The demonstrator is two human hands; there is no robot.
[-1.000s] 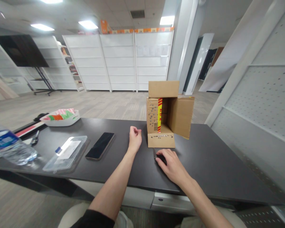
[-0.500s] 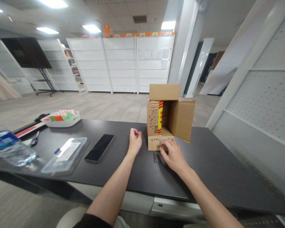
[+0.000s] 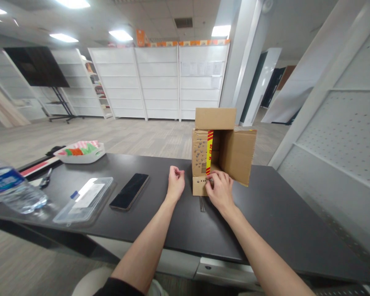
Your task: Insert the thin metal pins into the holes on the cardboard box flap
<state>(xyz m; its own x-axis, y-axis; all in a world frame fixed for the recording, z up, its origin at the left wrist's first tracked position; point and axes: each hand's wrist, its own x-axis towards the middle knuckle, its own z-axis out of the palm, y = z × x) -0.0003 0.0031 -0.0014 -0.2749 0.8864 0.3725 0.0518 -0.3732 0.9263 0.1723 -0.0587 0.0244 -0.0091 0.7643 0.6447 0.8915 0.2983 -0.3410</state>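
Note:
A cardboard box (image 3: 200,152) stands on the dark table, its opening facing me, with yellow-and-red tape and several grey studs on its left flap. Its lower flap (image 3: 199,188) hangs down and has a row of small holes. At that flap is my right hand (image 3: 221,191), fingers curled toward the thumb; whatever they pinch is too small or hidden. Left of the box my left hand (image 3: 175,183) is closed above the table, its contents hidden. Several thin metal rods, like long nails or screws (image 3: 201,204), lie below the flap.
To my left are a black phone (image 3: 130,192), a clear plastic case (image 3: 84,201) and a water bottle (image 3: 15,189). Farther back sits a white basket (image 3: 92,158) with colourful contents. A perforated white panel (image 3: 354,135) borders the table's right side.
My right hand has shifted slightly left, and its fingers have curled in at the lower flap, covering more of the holes. My left hand stays closed in place.

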